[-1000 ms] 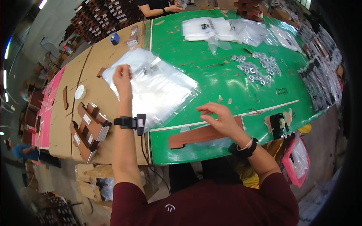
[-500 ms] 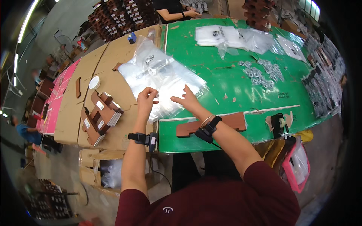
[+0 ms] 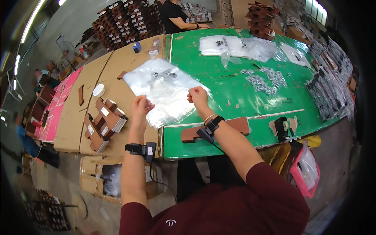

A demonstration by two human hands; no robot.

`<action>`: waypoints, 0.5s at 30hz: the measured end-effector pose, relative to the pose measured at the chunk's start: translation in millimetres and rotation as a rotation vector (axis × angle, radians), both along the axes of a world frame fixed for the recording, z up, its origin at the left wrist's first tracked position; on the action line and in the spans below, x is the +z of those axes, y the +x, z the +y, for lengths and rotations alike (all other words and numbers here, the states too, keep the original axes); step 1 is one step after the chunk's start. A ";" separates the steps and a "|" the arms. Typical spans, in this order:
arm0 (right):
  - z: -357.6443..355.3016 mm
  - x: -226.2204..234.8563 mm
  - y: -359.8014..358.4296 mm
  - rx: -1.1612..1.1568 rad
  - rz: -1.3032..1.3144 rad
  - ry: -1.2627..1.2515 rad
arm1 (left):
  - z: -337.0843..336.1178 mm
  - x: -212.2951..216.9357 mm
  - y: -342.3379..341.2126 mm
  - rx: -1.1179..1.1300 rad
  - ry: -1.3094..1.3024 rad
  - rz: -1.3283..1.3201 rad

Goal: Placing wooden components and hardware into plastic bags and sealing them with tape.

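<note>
A pile of clear plastic bags lies across the seam between the cardboard and the green tabletop. My left hand is at the pile's near left edge, its fingers curled together. Above the pile's right part, my right hand is closed with the fingertips bent in. Whether either hand pinches a bag's film cannot be made out, as the plastic is see-through. A reddish-brown notched wooden piece lies near the table's front edge, partly behind my right wrist. Several similar brown pieces are stacked left of my left hand.
Clear rings are scattered on the green table. More bags lie at the back. A tape dispenser stands near the front right. A white tub and blue box sit left. Another person is beyond the table.
My right hand's spread fingers have closed. My left hand has moved left and down. The raised film at the pile's far end now lies flatter.
</note>
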State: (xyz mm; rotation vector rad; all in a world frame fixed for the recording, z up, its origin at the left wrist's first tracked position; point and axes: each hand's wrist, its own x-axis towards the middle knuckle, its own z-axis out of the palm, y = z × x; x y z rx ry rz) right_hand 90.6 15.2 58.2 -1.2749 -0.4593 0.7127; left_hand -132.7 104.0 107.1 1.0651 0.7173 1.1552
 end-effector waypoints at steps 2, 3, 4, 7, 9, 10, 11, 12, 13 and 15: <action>-4.1 12.9 0.1 0.068 -0.055 0.142 | -31.3 23.3 16.2 -0.067 0.030 0.334; -6.5 19.1 3.3 0.074 -0.048 0.129 | -28.3 20.5 17.8 -0.064 0.015 0.340; -7.0 26.4 5.7 0.117 -0.130 0.140 | -22.1 16.4 15.1 -0.142 0.145 0.503; -15.8 37.9 15.3 0.173 -0.329 0.093 | 22.9 -17.0 4.6 0.055 0.299 0.712; -22.4 40.4 15.5 0.172 -0.431 0.025 | 41.3 -7.1 -13.2 0.288 0.394 0.562; -27.1 41.1 13.2 0.330 -0.420 0.065 | 46.1 -0.4 -21.9 0.350 0.432 0.511; -39.0 33.8 24.1 0.454 -0.392 0.089 | 16.8 35.8 -4.1 0.457 0.588 0.500; -50.1 34.8 35.6 0.448 -0.374 0.066 | -4.5 75.4 -11.5 0.580 0.708 0.818; -66.7 33.6 55.5 0.455 -0.560 0.024 | -31.1 114.1 -9.8 0.690 0.561 1.055; -93.6 35.8 68.3 0.520 -0.748 0.002 | -9.7 119.3 -65.3 0.826 0.768 0.469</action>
